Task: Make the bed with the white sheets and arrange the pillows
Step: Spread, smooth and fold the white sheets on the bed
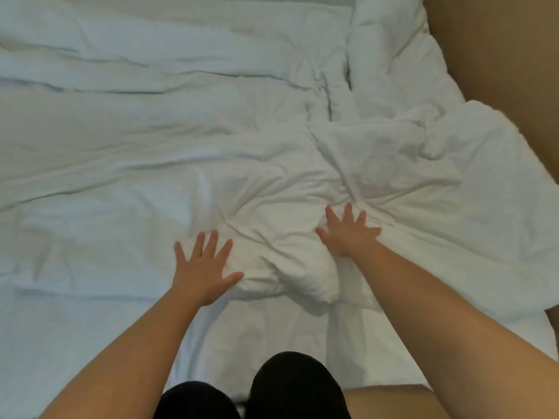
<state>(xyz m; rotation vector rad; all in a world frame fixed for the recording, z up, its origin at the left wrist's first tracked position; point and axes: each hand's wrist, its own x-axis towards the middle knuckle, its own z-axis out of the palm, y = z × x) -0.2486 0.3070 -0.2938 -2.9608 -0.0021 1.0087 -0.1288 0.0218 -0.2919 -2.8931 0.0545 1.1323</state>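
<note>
One bed (75,343) fills nearly the whole head view, covered edge to edge by the white sheets (151,131), which lie in long wrinkles across its left and middle. On the right side, a thicker white layer (423,176) is heaped in loose, puffy folds that run to the bed's right edge. Beyond that edge is a strip of tan floor (499,40).

A person leans over the near side of the bed with two bare forearms stretched forward. Two dark rounded shapes, apparently the person's clothed legs (296,385), sit at the bottom of the view against the bed's near edge.

One bunched lump of white cloth (296,267) lies between the two hands, near the middle of the bed's near half. The left hand (202,267) rests flat on the sheets just left of the lump, its fingers (211,243) straight and fanned wide, the thumb touching the lump's edge; it grips nothing. The right hand (351,234) presses palm-down at the lump's upper right, where creases radiate outward, its fingers (348,211) likewise spread and straight, holding nothing.
</note>
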